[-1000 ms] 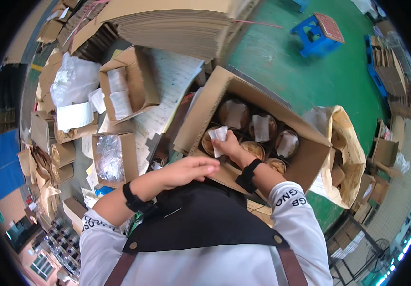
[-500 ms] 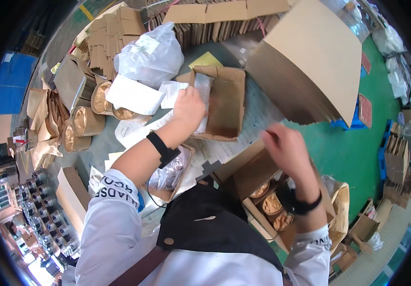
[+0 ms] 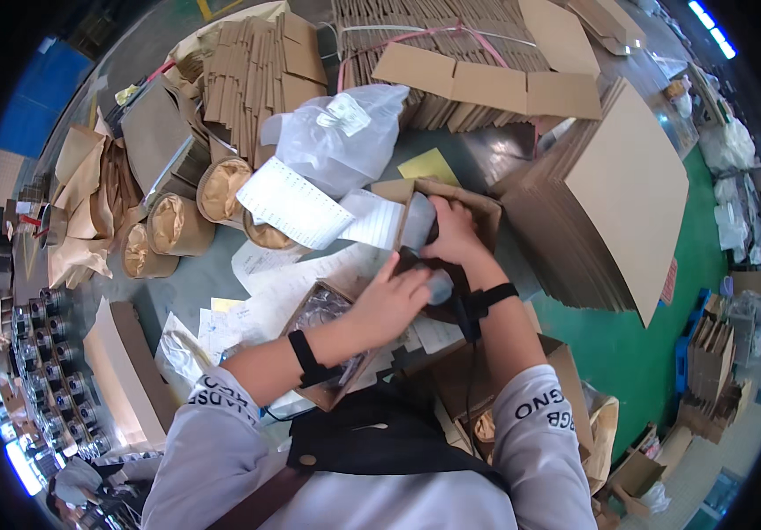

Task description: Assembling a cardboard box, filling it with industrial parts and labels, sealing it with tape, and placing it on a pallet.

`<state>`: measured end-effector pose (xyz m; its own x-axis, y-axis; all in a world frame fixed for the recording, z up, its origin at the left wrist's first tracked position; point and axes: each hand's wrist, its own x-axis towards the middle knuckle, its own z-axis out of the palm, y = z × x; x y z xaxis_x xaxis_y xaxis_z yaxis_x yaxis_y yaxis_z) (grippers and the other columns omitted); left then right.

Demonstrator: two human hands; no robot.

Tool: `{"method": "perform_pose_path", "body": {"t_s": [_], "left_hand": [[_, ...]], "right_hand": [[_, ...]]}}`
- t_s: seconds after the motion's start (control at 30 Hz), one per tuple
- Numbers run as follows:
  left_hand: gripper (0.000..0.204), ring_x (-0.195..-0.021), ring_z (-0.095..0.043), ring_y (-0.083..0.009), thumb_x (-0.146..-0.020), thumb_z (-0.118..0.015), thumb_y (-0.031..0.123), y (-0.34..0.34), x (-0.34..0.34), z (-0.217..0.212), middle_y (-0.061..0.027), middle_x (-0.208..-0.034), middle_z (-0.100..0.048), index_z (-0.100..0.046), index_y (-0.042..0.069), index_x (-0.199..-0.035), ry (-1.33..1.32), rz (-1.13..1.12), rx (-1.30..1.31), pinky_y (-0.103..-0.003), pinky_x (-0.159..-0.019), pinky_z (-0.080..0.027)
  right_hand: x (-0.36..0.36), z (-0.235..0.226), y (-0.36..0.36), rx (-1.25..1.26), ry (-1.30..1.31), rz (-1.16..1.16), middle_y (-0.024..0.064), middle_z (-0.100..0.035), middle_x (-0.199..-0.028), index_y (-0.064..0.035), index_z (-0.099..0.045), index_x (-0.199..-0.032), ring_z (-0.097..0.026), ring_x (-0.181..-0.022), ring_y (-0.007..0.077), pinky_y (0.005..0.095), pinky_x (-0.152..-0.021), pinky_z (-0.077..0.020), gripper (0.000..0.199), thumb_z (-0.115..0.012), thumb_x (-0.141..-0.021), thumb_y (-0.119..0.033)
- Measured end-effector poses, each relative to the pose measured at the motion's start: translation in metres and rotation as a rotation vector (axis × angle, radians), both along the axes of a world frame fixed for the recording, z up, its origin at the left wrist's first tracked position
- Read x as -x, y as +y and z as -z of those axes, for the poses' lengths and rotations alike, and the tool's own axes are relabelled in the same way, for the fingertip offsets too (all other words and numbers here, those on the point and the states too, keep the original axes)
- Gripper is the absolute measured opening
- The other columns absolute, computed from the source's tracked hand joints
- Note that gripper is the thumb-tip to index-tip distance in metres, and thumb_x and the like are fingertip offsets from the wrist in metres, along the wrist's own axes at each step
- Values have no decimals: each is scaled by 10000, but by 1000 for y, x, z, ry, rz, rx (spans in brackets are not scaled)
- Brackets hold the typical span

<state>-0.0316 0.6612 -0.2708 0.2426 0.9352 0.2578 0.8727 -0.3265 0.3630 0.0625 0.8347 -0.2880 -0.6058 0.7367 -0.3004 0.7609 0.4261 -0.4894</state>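
A small open cardboard box [image 3: 485, 208] stands on the grey worktable in front of me. My right hand [image 3: 454, 231] reaches into it with fingers curled round a translucent plastic bag [image 3: 418, 221] at its left side. Just below, my left hand [image 3: 395, 299] is at the near edge of the box, thumb and fingers stretched apart. Something translucent and roundish [image 3: 440, 286] lies at its fingertips; its kind is unclear. A dark shape between the hands is partly hidden. Printed white sheets [image 3: 297, 203] lie to the left. Under my left forearm sits a box of plastic-wrapped items [image 3: 320, 309].
Paper-lined round tubs [image 3: 177, 224] stand at the left. A filled white plastic bag [image 3: 336, 137] rests behind the sheets. Flat cardboard stacks rise at the back and a tall one [image 3: 619, 185] at the right. Near my waist is a larger open carton [image 3: 561, 380].
My right hand has moved left and forward from above the larger carton into the small box. My left hand has come off the plastic and drawn back to the near edge. The view has shifted.
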Motion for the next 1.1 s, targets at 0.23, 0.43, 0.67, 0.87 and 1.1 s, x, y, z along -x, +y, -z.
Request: {"method": "perform_pose_path", "body": {"t_s": [0.23,0.43,0.67,0.87,1.1], "left_hand": [[404,-1066,-582,-250,-780,-617,145,4,-11,-7,-115,-1194,-541,-515,62,-1161,-64,-73,116,-509,-1076,-274],[547,-1095,-558,-231,-783,-616,155,5,-20,2,-97,-1199,-536,-468,105,-1307,-5,-109,99,-491,-1054,-304],[499,-1078,-552,-269,-805,-528,143,9,-42,-1,-123,-1153,-544,-482,69,-1297,56,-127,30,-465,-967,-405],[369,-1029,-540,-333,-822,-537,236,48,-60,9,-138,-1088,-584,-579,60,-1143,232,8,320,-481,-832,-454],[532,-1148,-486,-374,-744,-657,220,92,-43,13,-201,-1209,-514,-530,21,-1221,149,257,710,-461,-944,-439]], "right_hand": [[-13,11,-6,-70,43,97,155,-527,-1095,-38,-455,-1114,-518,-1015,316,384,-893,-447,811,-893,-447,-184],[-30,27,-2,329,521,309,107,-615,-966,-8,-513,-1157,-597,-882,173,321,-755,-495,800,-890,-469,-163],[-50,-40,-19,33,429,157,161,-671,-937,-5,-645,-991,-664,-850,258,335,-768,-520,508,-825,-578,-239],[-171,-182,-76,195,1050,529,108,-603,-1054,-61,-396,-1232,-608,-1001,223,357,-879,-505,851,-905,-550,-76],[-328,-137,-218,571,1983,1213,129,-545,-1169,-68,-438,-1290,-568,-1057,273,452,-869,-524,592,-683,-833,-353]]}}
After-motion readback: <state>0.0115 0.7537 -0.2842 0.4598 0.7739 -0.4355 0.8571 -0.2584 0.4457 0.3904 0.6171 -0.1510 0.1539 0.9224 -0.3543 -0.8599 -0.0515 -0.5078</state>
